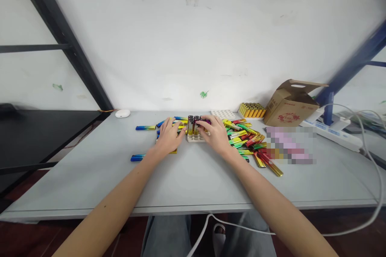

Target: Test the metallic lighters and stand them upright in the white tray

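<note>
A small white rack (196, 138) with round holes stands mid-table, holding several upright lighters (190, 125) with dark tops. My right hand (215, 132) reaches over the rack, its fingers and thumb curled about a dark purple lighter; the fingers partly hide what they grip. My left hand (169, 136) is over the blue-and-yellow lighters just left of the rack, fingers apart, nothing visibly held. Some of those lie partly hidden under it. One blue-and-yellow lighter (145, 127) lies farther left, and another blue lighter (138, 157) is near my left wrist.
Right of the rack lies a loose pile of green, red and gold lighters (251, 140). Behind are an empty holed rack (223, 115) and a rack of yellow lighters (252, 110). A cardboard box (291, 106), power strip (334, 133) and white cable (375, 156) are right; a white case (122, 113) sits back left.
</note>
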The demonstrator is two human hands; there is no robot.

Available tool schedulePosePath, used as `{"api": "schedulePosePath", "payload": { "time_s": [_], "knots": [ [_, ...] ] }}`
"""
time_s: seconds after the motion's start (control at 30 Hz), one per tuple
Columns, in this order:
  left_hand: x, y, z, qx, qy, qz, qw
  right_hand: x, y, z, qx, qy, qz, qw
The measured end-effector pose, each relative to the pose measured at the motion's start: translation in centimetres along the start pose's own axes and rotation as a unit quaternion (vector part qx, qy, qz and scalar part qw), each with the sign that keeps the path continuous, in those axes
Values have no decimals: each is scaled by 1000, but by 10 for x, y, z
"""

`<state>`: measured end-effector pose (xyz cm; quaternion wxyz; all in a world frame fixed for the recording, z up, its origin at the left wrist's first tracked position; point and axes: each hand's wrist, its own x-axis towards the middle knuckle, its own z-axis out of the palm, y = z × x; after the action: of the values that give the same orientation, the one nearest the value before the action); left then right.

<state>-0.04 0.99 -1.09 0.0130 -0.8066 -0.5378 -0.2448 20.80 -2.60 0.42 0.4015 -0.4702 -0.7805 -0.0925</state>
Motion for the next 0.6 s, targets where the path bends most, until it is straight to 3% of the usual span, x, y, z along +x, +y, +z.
{"api": "schedulePosePath", "payload": {
  "time_s": [0.13, 0.27, 0.47, 0.6],
  "knots": [
    [0, -1, 2, -3, 4, 4, 1000, -1, -2, 0, -74, -17, -31, 997],
    [1, -3, 4, -1, 8, 1, 1000, 0, 0, -2, -70, -21, -25, 997],
    [1, -1, 1, -3, -6, 1, 1000, 6, 40, -22, -73, 73, 139, 985],
    [0, 0, 0, -1, -13, 0, 1000, 1, 69, -27, -126, 1, 226, 966]
  ]
}}
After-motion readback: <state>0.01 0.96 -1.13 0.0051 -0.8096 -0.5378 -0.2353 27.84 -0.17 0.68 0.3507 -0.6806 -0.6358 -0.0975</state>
